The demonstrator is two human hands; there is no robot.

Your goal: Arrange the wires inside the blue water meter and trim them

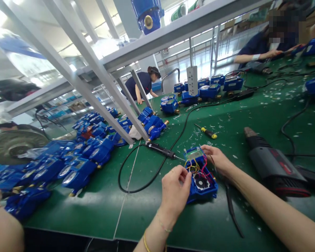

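An opened blue water meter [208, 194] lies before me on the green bench, its round black inside and loose yellow and red wires [195, 166] exposed. Its display part [194, 154] is at the far end. My left hand [175, 185] is at the meter's left side, thumb and fingertips pinched by the wires; what they hold is hidden. At the far right, my right hand [217, 159] has its fingers closed around the edge of the display part. A black electric screwdriver [161, 149] lies just beyond my left hand, its tip toward the meter.
A heat gun [274, 164] lies to the right and a yellow-black screwdriver [208, 133] farther back. Many blue meters [78, 173] crowd the left. Cables, scraps, a hanging power strip [192, 80] and a metal shelf frame [94, 101] surround the bench. Other people work behind and at left.
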